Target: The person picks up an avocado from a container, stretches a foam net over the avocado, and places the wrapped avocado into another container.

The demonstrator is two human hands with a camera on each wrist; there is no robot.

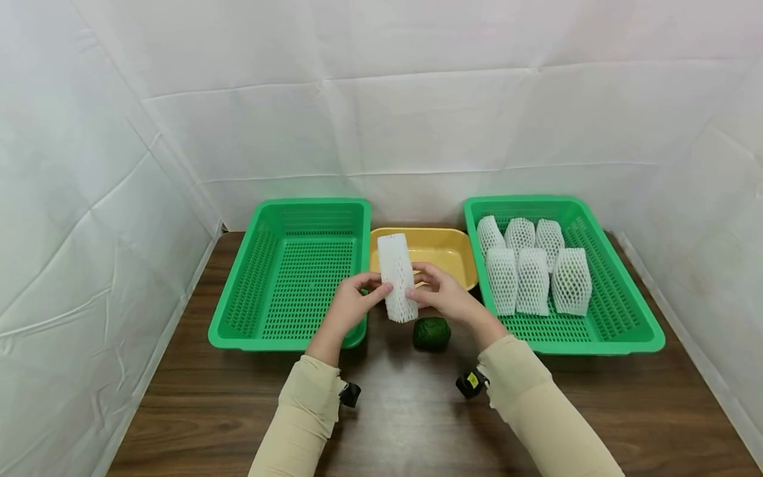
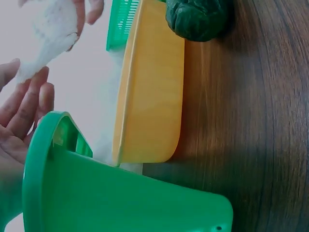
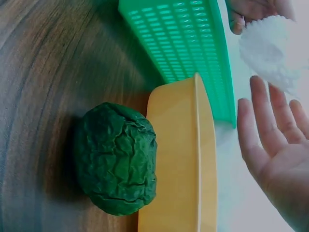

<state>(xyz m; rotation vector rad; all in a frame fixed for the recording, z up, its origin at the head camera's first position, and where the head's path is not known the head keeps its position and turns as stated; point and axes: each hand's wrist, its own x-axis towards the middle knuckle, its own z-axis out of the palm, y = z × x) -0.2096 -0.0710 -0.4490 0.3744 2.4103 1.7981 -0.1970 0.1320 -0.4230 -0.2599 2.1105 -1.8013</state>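
Between both hands stands a white foam net sleeve (image 1: 396,275), tilted a little, above the table in front of the yellow tray. The left hand (image 1: 352,301) pinches its lower left side, thumb in front and fingers partly behind. On the other side, the right hand (image 1: 444,295) has its thumb on the sleeve's edge and fingers at the back; these look fairly straight in the right wrist view. On the table just below the sleeve lies a dark green, wrinkled, roundish object (image 3: 116,158); its kind is unclear. Neither hand touches it.
A green perforated basket (image 1: 316,285) stands at left with nothing visible inside. The yellow tray (image 1: 459,258) sits at the back middle. At right, another green basket (image 1: 626,331) holds several net-wrapped things (image 1: 571,281). White sheeting (image 1: 417,119) hangs behind the brown table (image 1: 411,424).
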